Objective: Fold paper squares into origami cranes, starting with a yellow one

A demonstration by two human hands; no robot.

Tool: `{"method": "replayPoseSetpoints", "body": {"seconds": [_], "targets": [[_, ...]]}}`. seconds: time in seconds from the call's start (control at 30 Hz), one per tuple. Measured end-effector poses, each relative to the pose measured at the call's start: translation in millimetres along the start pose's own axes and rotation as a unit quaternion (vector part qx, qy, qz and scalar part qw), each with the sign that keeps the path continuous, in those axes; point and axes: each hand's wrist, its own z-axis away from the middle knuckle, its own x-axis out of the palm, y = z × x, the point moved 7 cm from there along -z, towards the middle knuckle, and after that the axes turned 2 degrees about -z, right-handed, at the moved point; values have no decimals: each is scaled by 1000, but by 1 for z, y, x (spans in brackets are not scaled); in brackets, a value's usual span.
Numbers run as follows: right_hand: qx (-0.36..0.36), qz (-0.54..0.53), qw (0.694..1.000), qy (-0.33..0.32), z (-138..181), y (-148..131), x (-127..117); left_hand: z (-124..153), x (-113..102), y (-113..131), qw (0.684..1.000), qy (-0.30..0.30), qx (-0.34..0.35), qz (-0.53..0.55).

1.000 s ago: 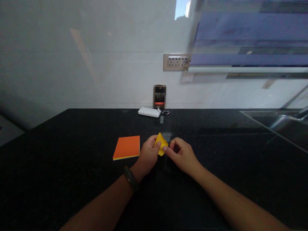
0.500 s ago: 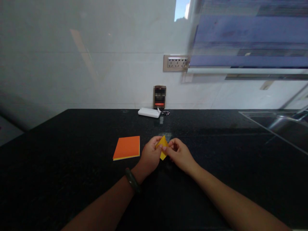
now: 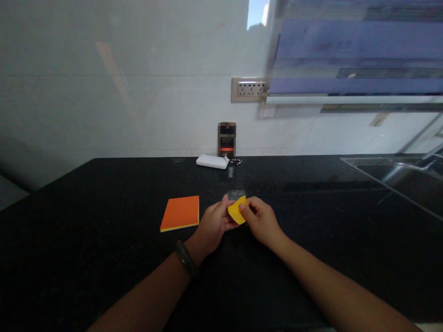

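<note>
A small folded piece of yellow paper (image 3: 236,210) is held just above the black countertop (image 3: 104,258), pinched between both hands. My left hand (image 3: 213,224) grips its left side with closed fingers; a dark bracelet circles that wrist. From the right, my right hand (image 3: 261,221) pinches the paper's upper right edge with thumb and fingertips. A stack of square paper (image 3: 180,212), orange on top with a yellow edge, lies flat on the counter just left of my left hand.
A white flat device (image 3: 212,161) with a short cord and a small dark standing object (image 3: 227,139) sit at the back by the tiled wall. A wall socket strip (image 3: 249,89) is above them. A steel sink (image 3: 398,173) lies at the right.
The yellow paper has been turned and folded smaller between the fingers. Both hands have drawn closer together. The view has shifted slightly to the right.
</note>
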Motion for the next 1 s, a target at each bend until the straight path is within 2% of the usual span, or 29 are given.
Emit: {"method": "replayPoseSetpoints", "body": {"seconds": [0.1, 0.2, 0.3, 0.63, 0.87, 1.0], "targets": [[-9, 0, 1000, 2, 0, -2, -1, -1, -1, -3, 1000, -9, -21, -3], [-3, -10, 1000, 8, 0, 1, -1, -2, 0, -4, 999, -35, -6, -30], [16, -34, 999, 16, 0, 6, -1, -2, -2, -4, 996, -37, 20, -85], [34, -68, 996, 35, 2, 3, -4, 1, -6, 2, 981, 24, 40, -188], [31, -60, 996, 63, 1, 0, -11, 3, 5, 4, 981, -49, 64, -176], [-5, -45, 996, 79, 3, -7, -14, 5, 2, 9, 973, -8, 87, -212]]}}
